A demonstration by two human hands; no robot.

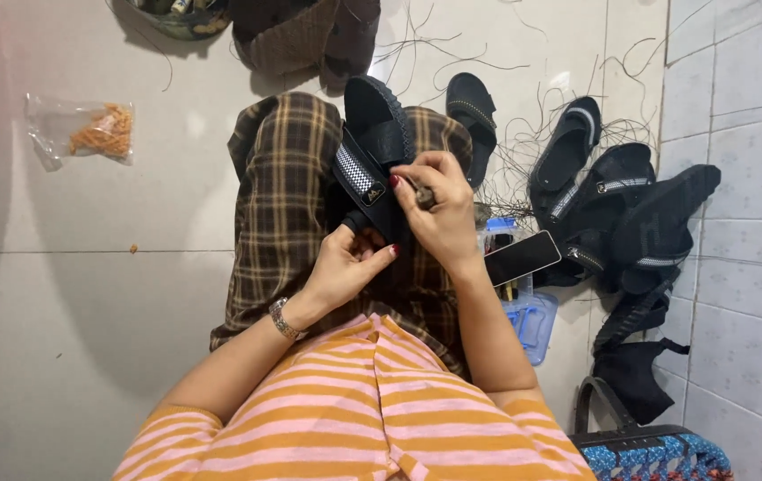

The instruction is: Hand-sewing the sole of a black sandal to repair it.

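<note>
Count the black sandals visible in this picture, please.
5 at least: one black sandal held on the lap, one on the floor beyond the knee, three piled by the wall; more may be hidden.

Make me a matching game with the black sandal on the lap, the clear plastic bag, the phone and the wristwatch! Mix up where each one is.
Things:
1. black sandal with a checkered strap
2. clear plastic bag of orange bits
3. dark rectangular phone
4. silver metal wristwatch

Places:
A. on the left wrist
B. alone on the pale floor tiles
C. held in both hands over the lap
D. on a clear blue plastic box

Pairs: 1-C, 2-B, 3-D, 4-A
</note>
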